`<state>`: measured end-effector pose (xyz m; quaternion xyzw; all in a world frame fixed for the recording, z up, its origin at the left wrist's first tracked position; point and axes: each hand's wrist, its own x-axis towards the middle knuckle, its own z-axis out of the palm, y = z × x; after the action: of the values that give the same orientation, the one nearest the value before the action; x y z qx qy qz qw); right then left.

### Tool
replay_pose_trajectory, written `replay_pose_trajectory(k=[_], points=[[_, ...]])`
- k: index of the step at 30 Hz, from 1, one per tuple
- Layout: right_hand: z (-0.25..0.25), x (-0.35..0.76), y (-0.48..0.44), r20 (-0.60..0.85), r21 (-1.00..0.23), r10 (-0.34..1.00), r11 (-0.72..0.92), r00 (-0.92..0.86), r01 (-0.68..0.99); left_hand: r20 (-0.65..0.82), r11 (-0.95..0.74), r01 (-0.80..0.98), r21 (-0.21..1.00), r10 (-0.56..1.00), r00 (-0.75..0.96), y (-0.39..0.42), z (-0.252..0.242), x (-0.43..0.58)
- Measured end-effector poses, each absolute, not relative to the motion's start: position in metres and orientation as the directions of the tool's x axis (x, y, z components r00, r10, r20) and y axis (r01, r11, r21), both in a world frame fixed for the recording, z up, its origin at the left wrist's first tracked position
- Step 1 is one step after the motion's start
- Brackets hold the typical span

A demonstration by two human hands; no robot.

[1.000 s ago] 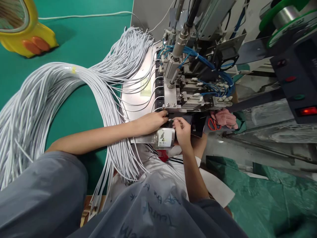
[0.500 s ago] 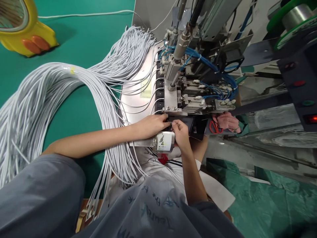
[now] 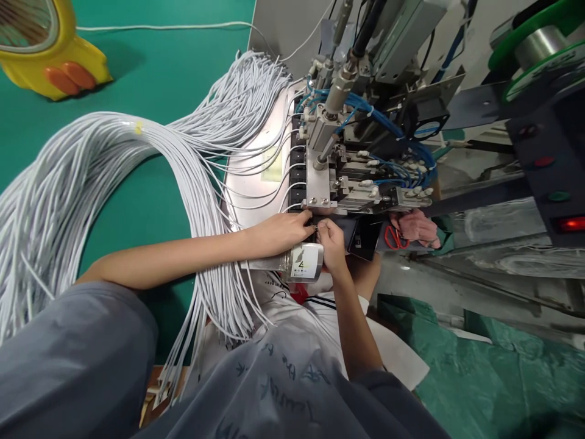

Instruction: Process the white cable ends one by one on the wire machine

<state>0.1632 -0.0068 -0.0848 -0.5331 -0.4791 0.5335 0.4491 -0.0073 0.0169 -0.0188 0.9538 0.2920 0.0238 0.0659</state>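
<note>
At machine (image 3: 320, 183) edge | left hand (image 3: 283, 231), right hand (image 3: 333, 249) pinch wire (image 3: 315, 227) | cables (image 3: 114, 164) alongside

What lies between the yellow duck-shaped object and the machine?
In the head view, a fanned bundle of white cables lies on the green mat between the yellow duck-shaped object and the machine; some strands reach it.

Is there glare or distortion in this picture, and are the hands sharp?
Head view: glare whitens the metal plate beside the white cables; the left hand and right hand look sharp; wide-angle bending tilts the machine and stretches the edges.
</note>
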Motion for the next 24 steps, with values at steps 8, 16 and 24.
replay_pose_trajectory(k=[8, 16, 24], points=[[-0.093, 0.159, -0.006, -0.128, -0.991, 0.992, -0.128, 0.005, 0.039, -0.148, -0.734, 0.678, 0.025, 0.668, 0.729, 0.005, 0.01, -0.014], [-0.059, 0.162, -0.049, 0.236, -0.941, 0.873, 0.096, 0.427, 0.324, -0.138, -0.661, 0.75, -0.034, 0.746, 0.652, 0.002, 0.013, -0.017], [-0.059, 0.087, -0.129, -0.082, -0.761, 0.928, 0.176, -0.362, 0.624, 0.016, -0.709, 0.703, 0.042, 0.704, 0.71, -0.003, 0.012, -0.016]])
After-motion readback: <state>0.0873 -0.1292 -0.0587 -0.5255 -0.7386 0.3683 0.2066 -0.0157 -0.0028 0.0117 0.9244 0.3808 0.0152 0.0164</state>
